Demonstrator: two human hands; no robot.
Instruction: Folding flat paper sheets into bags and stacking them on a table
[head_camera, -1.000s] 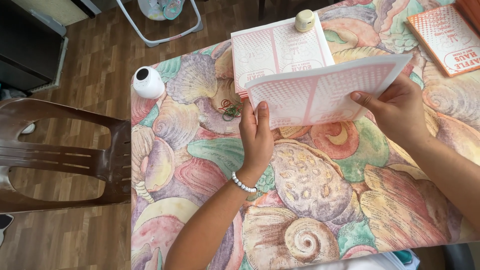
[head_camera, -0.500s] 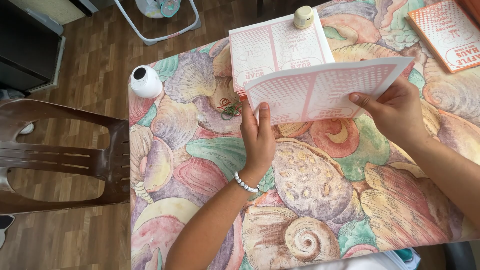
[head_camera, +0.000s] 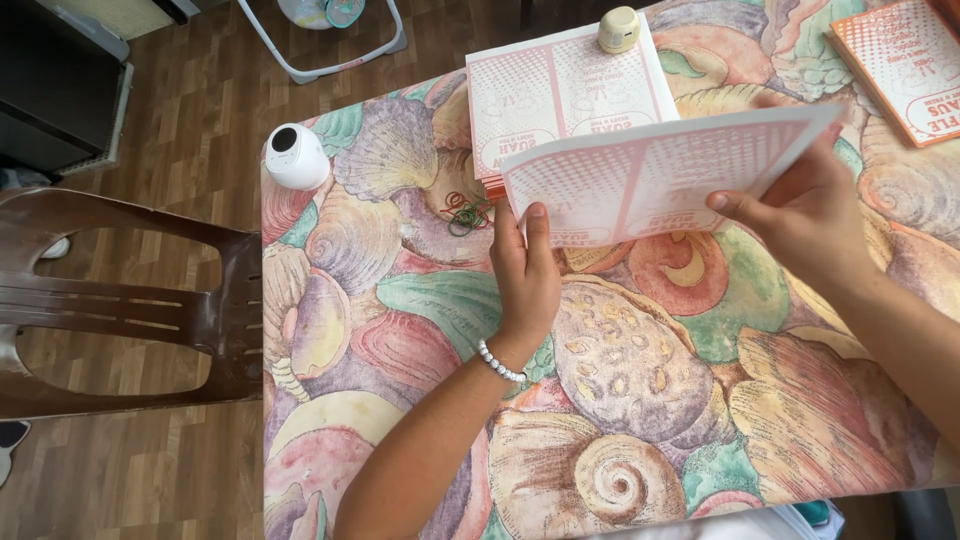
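A big table (head_camera: 620, 400) fills most of the view, and its cloth is covered in painted sea shells. A brown plastic chair (head_camera: 130, 310) stands at the table's left side, on the wood floor.

At the far edge of the table lies a stack of pink and white printed sheets (head_camera: 560, 95). It is flat and neat, and a small cream round thing (head_camera: 619, 29) sits on top of it like a weight. An orange printed pad (head_camera: 905, 60) lies in the far right corner, well apart from the stack.

1 pink sheet (head_camera: 660, 175) is off the stack and up in the air, just in front of it. Both hands hold it. The left hand (head_camera: 525, 275) pinches its near left corner with fingers closed on the paper. The right hand (head_camera: 810, 215) grips the right side, with the thumb on top and the fingers behind.

So 1 sheet looks picked up and is being handled, not yet folded or rolled as far as I can see. The rest of the stack looks untouched.

A white round gadget (head_camera: 296, 156) stands near the left edge. A few thin rubber bands (head_camera: 466, 212) lie loose just beside the stack, not yet used.
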